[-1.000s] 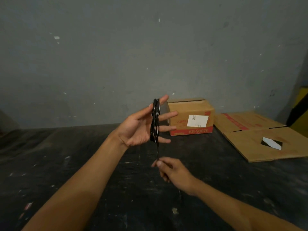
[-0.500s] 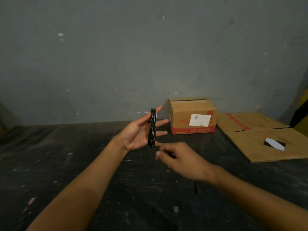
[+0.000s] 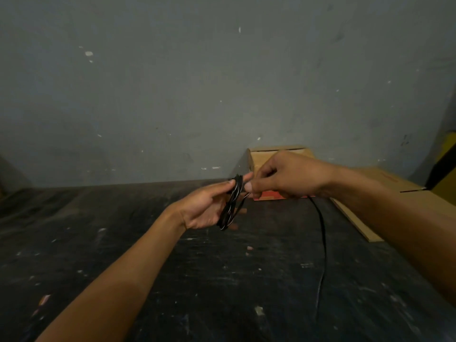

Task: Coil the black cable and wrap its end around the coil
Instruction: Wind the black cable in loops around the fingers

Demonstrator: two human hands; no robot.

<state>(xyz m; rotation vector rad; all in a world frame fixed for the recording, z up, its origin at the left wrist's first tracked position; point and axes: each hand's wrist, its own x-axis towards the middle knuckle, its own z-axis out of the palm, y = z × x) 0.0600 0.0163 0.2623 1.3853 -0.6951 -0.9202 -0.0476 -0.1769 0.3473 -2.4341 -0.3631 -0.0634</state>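
The black cable is wound in several loops around the fingers of my left hand, which is held palm up above the dark table. My right hand is level with the top of the coil, just to its right, with thumb and fingers pinched on the cable's free length. From under that hand the loose cable hangs down and trails toward the near edge of the table. Its far end is out of sight.
A small cardboard box stands against the grey wall behind my right hand. A flattened cardboard sheet lies on the table at the right. The dark table is speckled with pale marks.
My right hand has risen from below the coil to its upper right, carrying the free cable up with it. The left hand has tilted, so the coil leans more.
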